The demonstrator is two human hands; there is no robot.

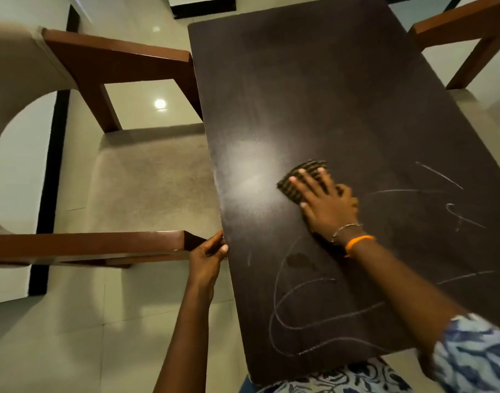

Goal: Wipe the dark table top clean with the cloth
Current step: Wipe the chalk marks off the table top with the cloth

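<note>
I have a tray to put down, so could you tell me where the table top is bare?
The far half of the dark table top, beyond the cloth, is bare, flanked by the chairs' wooden armrests. The near end is bare apart from chalk lines. Mid-table the right hand presses the cloth; the left hand grips the left edge.

Table top (328, 95) lies open ahead; chairs (115, 61) flank both sides.

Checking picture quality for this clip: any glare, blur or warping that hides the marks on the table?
Head view: a bright glare patch on the table left of the cloth; wide-angle bending curves the chair; edges are soft, yet the chalk lines near the front read clearly.
</note>
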